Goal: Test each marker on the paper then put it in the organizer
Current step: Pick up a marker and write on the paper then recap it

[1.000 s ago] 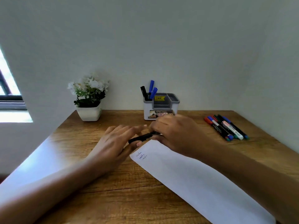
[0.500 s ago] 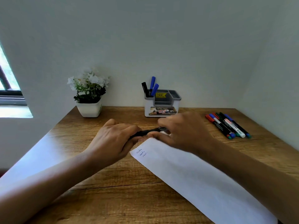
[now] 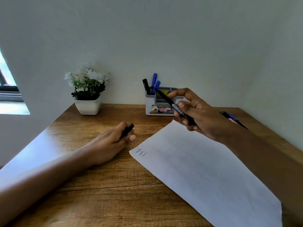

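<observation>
The wooden surface (image 3: 98,194) carried one white paper (image 3: 205,169), which lay slantwise at the right, with three small written lines near its left corner. Above the far edge of the paper the right hand (image 3: 196,112) was raised. Its fingers (image 3: 180,92) were curled round a black marker (image 3: 165,99), and one end of it pointed toward the organizer (image 3: 150,104). The left hand (image 3: 111,141) rested on the surface beside the paper, and its fingers (image 3: 131,138) were clenched round a black cap (image 3: 128,128). The organizer stood at the wall. Its left compartment held three markers, one black (image 3: 145,86) and two blue (image 3: 154,79). More loose markers (image 3: 232,117) lay behind the right forearm, which hid their number.
</observation>
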`<state>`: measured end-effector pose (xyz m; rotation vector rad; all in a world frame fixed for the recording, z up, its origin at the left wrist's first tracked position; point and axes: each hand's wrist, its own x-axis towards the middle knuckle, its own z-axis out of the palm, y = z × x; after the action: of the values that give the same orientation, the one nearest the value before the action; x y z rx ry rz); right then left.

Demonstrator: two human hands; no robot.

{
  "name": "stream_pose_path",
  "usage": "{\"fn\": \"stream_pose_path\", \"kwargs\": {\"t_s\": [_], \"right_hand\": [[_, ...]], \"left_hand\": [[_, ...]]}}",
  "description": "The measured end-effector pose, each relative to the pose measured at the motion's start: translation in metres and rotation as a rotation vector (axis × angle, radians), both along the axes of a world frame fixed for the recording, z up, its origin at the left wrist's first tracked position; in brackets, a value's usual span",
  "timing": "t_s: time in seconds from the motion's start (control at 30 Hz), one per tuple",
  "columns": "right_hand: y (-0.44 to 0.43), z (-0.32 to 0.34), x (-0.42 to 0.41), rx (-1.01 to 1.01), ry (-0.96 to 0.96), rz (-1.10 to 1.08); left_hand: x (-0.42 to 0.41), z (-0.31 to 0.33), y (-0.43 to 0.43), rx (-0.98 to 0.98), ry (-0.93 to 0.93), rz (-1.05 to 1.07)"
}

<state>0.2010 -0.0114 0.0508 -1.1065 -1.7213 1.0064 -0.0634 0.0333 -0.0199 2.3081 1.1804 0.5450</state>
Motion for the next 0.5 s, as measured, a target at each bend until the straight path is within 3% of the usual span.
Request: {"fn": "stream_pose_path", "kwargs": {"t_s": [0.17,0.27,0.33,0.43,0.5], "right_hand": [[0.001,-0.001,-0.002,-0.023,0.194,-0.009],[0.002,-0.005,-0.003,-0.118,0.492,0.235],[-0.001,-0.008,-0.008,-0.127,0.532,0.37],[-0.004,-0.018,-0.022,-0.009,0.428,0.185],[-0.006,-0.027,-0.034,-0.079,0.397,-0.026]], "left_hand": [[0.003,0.003,-0.004,-0.058,0.251,-0.013],[0.005,0.002,-0.005,-0.008,0.347,-0.041],[0.004,0.001,-0.005,0.009,0.362,-0.076],[0.004,0.0,-0.004,0.034,0.397,-0.093],[0.004,-0.001,-0.002,0.055,0.409,-0.1]]}}
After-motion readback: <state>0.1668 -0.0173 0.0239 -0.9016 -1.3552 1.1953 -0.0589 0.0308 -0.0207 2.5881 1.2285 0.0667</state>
